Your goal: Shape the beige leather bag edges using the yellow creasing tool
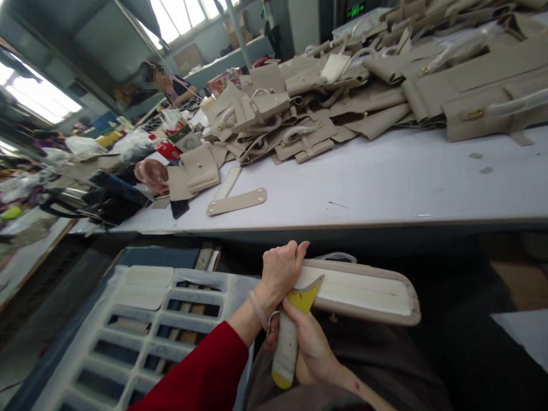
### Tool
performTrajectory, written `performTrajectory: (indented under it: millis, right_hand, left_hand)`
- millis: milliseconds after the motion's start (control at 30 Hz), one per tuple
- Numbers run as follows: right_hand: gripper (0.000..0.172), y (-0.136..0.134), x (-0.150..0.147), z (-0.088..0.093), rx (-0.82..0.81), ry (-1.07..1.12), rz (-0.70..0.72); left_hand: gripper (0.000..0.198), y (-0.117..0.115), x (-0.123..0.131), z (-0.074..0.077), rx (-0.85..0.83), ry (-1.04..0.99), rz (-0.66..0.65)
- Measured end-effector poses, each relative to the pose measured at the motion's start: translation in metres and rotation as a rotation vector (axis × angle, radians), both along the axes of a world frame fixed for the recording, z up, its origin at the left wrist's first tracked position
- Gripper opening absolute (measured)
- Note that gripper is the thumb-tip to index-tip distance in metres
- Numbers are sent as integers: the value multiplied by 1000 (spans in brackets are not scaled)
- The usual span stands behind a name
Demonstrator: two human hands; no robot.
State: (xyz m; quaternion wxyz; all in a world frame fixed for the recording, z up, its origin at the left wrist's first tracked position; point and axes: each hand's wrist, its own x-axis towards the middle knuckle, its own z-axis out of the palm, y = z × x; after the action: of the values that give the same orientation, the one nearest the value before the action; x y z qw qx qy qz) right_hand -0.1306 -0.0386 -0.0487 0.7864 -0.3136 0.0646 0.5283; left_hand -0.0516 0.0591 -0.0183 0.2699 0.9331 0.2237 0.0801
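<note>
My left hand (280, 266) is closed round the left end of a long beige piece (363, 290) with rounded corners and a white strip along its middle. This piece lies across my lap. Below it, my right hand (314, 345) grips a yellow tool (283, 354) whose handle is wrapped in white. The tool's pointed, curved yellow head touches or lies just over the white strip, near my left hand.
Beige leather-like bag pieces (308, 128) are heaped on the white table (363, 182). Nearer are two flat strips (237, 201), a pink fan (152, 174) and a black item. A white slotted rack (148, 337) stands at lower left. A person (182, 94) sits farther back.
</note>
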Motion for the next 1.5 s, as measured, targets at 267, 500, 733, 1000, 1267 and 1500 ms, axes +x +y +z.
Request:
performTrajectory:
  millis: [267, 500, 733, 1000, 1267, 1500]
  right_hand:
    - [72, -76, 19, 46, -278, -286, 187]
    - [64, -171, 188, 65, -831, -850, 18]
    - [44, -167, 319, 38, -1443, -1510, 26]
    - [44, -150, 285, 24, -1225, -1517, -174]
    - [55, -179, 129, 7, -749, -792, -442]
    - [50, -164, 79, -15, -701, -626, -575]
  left_hand:
    - [68, 28, -13, -4, -740, -310, 115]
    - [62, 21, -74, -18, -1036, -380, 87]
    - [67, 16, -72, -38, -1020, -247, 96]
    - [62, 3, -71, -34, -1024, -254, 205]
    - [68, 10, -59, -35, -1209, -233, 361]
    - [68, 21, -58, -62, -1170, -194, 377]
